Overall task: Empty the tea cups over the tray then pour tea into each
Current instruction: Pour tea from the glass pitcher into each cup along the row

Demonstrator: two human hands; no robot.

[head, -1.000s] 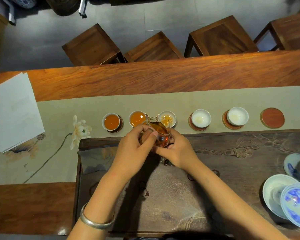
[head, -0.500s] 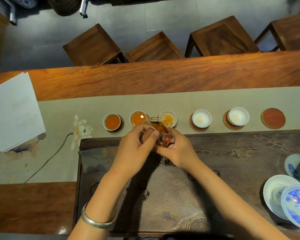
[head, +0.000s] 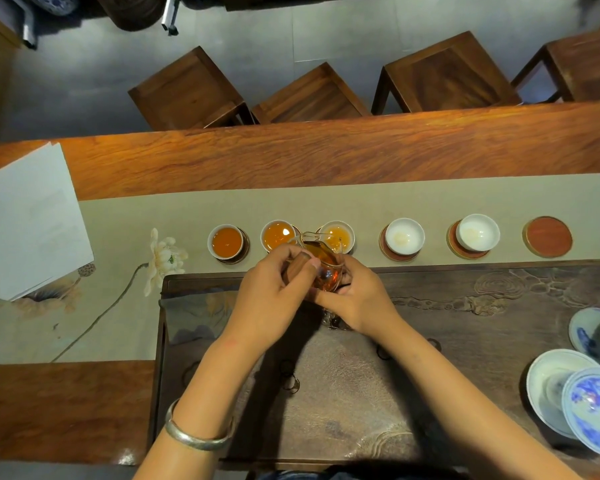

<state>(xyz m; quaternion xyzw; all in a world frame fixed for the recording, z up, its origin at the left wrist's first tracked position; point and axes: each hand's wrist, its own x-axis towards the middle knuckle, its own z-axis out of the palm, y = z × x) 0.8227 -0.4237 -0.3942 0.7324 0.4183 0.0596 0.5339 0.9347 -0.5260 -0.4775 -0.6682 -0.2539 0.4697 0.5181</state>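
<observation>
Left hand (head: 274, 289) grips pitcher (head: 324, 268) handle; right hand (head: 357, 299) steadies its glass side. Pitcher tilted at tray's (head: 465, 341) far edge, over third cup (head: 336, 234); two cups (head: 405, 236) unfilled.

A glass pitcher (head: 324, 271) of amber tea is tipped toward the third cup (head: 336, 236), which is partly filled. Two white cups (head: 226, 241) to its left hold tea; two cups (head: 405, 236) to its right are empty. All stand in a row on coasters just beyond the dark wooden tray (head: 465, 306).
</observation>
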